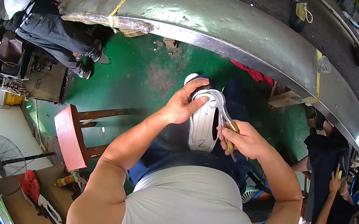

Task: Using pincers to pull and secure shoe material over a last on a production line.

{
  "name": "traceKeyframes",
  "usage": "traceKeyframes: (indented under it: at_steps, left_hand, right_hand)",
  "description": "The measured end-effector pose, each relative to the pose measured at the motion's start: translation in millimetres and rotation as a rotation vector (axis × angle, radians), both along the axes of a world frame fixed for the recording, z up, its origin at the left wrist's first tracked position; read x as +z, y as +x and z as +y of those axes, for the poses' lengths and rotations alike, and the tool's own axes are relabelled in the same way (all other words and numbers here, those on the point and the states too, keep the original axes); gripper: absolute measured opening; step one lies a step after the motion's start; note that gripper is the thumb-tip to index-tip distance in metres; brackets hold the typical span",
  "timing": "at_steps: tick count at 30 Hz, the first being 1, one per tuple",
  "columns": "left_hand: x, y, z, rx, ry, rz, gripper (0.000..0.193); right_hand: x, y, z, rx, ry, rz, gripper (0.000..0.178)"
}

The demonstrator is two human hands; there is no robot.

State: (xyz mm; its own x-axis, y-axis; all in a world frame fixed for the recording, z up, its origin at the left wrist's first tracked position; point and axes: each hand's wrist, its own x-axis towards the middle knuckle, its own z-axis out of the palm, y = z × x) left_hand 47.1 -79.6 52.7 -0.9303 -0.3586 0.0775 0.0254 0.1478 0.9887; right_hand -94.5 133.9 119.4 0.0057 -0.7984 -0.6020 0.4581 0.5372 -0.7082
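A shoe (203,129) with a white, ridged sole and dark sides rests on my lap, its sole turned up. My left hand (184,103) is closed around its far end, the thumb pressing on the sole's edge. From that end a pale curved strip (222,103) loops over toward my right hand. My right hand (243,139) is wrapped round a tool with a yellowish handle (231,142), just right of the shoe. The fingers partly hide the tool, so its exact kind cannot be made out.
A long metal-edged conveyor bench (180,9) curves across the far side. A reddish wooden stool (70,138) stands at my left, near a standing fan (0,164). One co-worker (58,26) is at far left, another (336,203) at right. Red cloth (251,71) lies under the bench.
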Motion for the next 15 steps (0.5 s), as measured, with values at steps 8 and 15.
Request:
traceKeyframes:
  at_steps: [8,15]
  left_hand:
    - [-30.0,-9.8,-15.1,0.05,0.115,0.054,0.041]
    - [-18.3,-12.0,-17.9,0.077,0.485,-0.124,0.038]
  right_hand:
    - [-56.7,-0.6,-13.6,0.119,-0.272,1.124,0.028]
    - [-24.6,3.7,-13.4,0.303,-0.093,1.265,0.026]
